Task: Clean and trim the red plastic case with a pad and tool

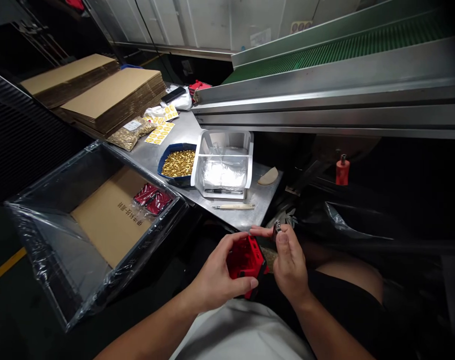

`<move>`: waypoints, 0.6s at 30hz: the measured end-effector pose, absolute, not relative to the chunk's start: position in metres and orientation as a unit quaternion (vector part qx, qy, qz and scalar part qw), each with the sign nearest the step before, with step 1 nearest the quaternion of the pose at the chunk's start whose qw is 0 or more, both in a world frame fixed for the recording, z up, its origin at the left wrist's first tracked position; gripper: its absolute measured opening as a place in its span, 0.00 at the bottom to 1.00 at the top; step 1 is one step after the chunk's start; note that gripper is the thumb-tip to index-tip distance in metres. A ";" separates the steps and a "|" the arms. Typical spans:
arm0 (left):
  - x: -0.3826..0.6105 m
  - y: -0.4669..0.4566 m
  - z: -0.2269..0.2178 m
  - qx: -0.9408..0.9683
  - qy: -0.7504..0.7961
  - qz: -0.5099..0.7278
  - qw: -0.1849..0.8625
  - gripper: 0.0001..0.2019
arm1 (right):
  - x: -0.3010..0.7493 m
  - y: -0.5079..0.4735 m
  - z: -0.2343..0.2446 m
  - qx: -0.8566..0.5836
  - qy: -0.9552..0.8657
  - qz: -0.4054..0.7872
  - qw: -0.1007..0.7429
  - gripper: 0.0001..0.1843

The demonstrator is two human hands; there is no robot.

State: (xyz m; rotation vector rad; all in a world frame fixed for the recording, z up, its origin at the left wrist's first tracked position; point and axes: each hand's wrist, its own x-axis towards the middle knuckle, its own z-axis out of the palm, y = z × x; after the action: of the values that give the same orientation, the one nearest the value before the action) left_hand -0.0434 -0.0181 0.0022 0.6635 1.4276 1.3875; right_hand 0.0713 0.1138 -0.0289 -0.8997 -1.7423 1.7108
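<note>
My left hand (214, 277) is closed around a small red plastic case (246, 260), held over my lap just below the steel table's front edge. My right hand (289, 260) is beside it on the right, its thumb and forefinger pinching a small dark metal part (276, 229) above the case's upper right corner. Both hands are close together and nearly touching across the red case.
On the steel table (250, 202) stand a blue bowl of small gold parts (178, 163), a white bin of clear bags (223, 165), a pen (233, 206), sticker sheets (160, 133) and flat cardboard stacks (113, 97). A plastic-lined crate (88, 220) with cardboard and red items sits left. A green conveyor (343, 47) runs behind.
</note>
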 end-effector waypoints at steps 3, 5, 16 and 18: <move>-0.044 -0.021 -0.001 0.318 0.629 0.556 0.441 0.40 | 0.072 0.115 -0.030 -0.318 -0.672 0.613 0.266 0.25; -0.043 -0.023 -0.004 0.358 0.658 0.536 0.389 0.44 | 0.071 0.120 -0.037 -0.334 -0.701 0.578 0.252 0.25; -0.038 -0.039 -0.004 0.456 0.712 0.466 0.259 0.49 | 0.031 0.166 -0.119 -0.329 -0.875 0.332 0.123 0.18; -0.038 -0.042 -0.002 0.460 0.710 0.472 0.245 0.47 | 0.026 0.169 -0.122 -0.328 -0.878 0.326 0.123 0.21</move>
State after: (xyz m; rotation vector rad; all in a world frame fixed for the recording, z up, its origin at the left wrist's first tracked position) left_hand -0.0376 -0.0419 -0.0023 1.2570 1.9395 1.2897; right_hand 0.0264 0.1690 -0.1219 -0.9566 -2.5611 0.9524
